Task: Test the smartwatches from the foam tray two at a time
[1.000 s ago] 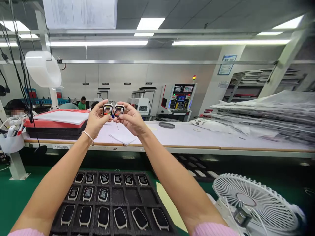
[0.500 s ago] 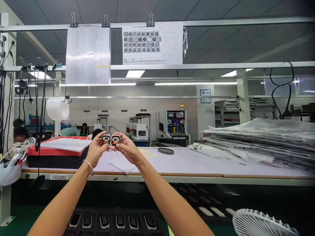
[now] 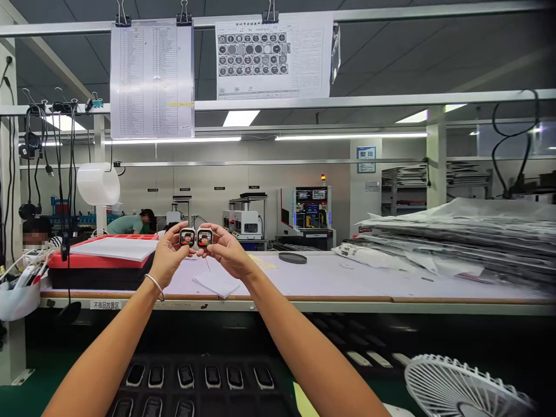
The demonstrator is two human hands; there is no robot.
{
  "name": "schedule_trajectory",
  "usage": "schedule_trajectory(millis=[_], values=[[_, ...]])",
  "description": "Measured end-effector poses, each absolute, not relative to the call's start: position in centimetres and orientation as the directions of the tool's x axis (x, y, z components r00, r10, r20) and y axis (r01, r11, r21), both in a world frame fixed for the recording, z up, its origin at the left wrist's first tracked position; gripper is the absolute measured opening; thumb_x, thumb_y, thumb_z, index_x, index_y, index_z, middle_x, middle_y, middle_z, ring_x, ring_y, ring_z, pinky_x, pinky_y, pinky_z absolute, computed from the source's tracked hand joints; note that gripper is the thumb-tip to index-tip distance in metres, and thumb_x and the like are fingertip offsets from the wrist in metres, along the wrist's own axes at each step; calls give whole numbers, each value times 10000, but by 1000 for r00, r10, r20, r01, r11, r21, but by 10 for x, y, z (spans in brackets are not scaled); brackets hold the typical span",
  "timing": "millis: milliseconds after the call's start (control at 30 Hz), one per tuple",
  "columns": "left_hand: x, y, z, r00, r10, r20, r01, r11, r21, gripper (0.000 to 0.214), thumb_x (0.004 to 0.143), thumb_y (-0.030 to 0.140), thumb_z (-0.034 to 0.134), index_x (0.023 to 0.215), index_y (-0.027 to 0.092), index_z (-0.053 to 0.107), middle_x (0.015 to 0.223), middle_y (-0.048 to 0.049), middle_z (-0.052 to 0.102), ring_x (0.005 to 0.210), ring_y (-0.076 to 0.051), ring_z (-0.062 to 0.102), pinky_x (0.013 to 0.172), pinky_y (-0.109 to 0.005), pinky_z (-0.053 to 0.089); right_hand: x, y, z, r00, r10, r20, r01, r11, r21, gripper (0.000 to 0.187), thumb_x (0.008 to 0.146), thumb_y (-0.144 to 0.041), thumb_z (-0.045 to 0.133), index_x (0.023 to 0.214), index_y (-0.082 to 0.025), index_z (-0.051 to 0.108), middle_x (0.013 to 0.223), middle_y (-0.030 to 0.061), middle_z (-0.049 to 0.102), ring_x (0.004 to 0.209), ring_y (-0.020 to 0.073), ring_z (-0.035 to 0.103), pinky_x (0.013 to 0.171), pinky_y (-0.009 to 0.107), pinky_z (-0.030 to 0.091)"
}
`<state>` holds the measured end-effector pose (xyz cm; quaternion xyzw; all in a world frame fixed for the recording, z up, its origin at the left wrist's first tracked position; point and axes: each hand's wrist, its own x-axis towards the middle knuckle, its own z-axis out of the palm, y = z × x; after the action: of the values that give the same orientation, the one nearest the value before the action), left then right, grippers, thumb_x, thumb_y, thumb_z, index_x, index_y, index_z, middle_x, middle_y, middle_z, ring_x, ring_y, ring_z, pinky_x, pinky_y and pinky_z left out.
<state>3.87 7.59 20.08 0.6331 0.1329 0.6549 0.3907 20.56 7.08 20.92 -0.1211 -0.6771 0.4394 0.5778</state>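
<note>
Two square watch faces with lit, colourful screens are held up side by side above the bench. My left hand (image 3: pixel 168 258) grips the left smartwatch (image 3: pixel 187 237) between thumb and fingers. My right hand (image 3: pixel 230 252) pinches the right smartwatch (image 3: pixel 204 238) the same way. The two cases are very close together, both screens turned toward me. A pale bracelet circles my left wrist. Below my arms, a black tray (image 3: pixel 243 399) holds several more watch cases (image 3: pixel 212 376) in its slots.
A shelf (image 3: pixel 330 289) carries papers, a black ring (image 3: pixel 292 258) and a tall stack of bagged sheets (image 3: pixel 460 243) at right. Red and black trays (image 3: pixel 102 272) stand at left. A white fan (image 3: pixel 464 385) is at lower right. Cables (image 3: pixel 65 174) hang at left; people sit beyond.
The camera view has tilted slightly downward and shifted, showing more of the tray below. Both hands keep the watches side by side at nearly the same place.
</note>
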Motion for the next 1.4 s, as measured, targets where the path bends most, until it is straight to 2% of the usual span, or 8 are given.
schedule_trajectory(millis=[133,500,667,900,1033,1167,1400], values=[[39,75,200,114,676,728,-343,-661,667,635,617,135,697,1233,198,557,915,15,643,644,-85,641,673,-247,535,207,72,208,-306,667,679,-353,583,-732,493,637,-98,672,1103,-229,584,863,-24,678,661,132,691,685,291,525],[41,68,183,97,673,733,-311,-679,665,573,639,203,746,1186,191,573,836,24,631,631,-94,617,633,-245,520,208,65,190,-321,661,678,-333,592,-734,463,699,-137,701,1128,-245,561,891,-11,657,699,135,677,693,295,525],[34,49,139,148,775,615,-273,-566,778,587,637,187,751,1194,190,568,895,4,646,681,-102,635,673,-253,544,204,49,139,-327,733,596,-314,510,-801,478,711,-106,650,1153,-250,537,884,-16,645,697,123,662,736,307,532],[21,12,65,202,913,353,-163,-324,932,501,712,199,709,1195,178,573,893,-6,658,634,-99,658,620,-235,550,201,18,51,-370,839,399,-362,265,-894,416,769,-163,648,1165,-232,541,867,-11,639,695,124,672,690,287,525],[18,2,40,203,942,267,-134,-243,961,452,730,222,714,1161,169,590,860,-3,662,600,-95,650,583,-226,545,201,4,25,-388,870,304,-386,146,-911,365,799,-235,681,1145,-226,565,876,-3,650,691,135,676,690,306,534],[18,0,31,196,954,225,-122,-204,971,412,739,233,719,1131,172,608,894,-7,672,582,-85,650,576,-220,549,202,1,14,-367,890,272,-401,112,-909,323,835,-304,683,1133,-234,579,864,-8,647,675,133,672,682,310,538],[19,-4,23,241,954,176,-130,-148,980,412,752,224,701,1146,179,593,930,-13,681,610,-101,679,617,-241,583,205,0,-2,-360,894,265,-405,106,-908,344,819,-239,690,1144,-223,577,847,-12,655,681,130,675,687,303,530]])
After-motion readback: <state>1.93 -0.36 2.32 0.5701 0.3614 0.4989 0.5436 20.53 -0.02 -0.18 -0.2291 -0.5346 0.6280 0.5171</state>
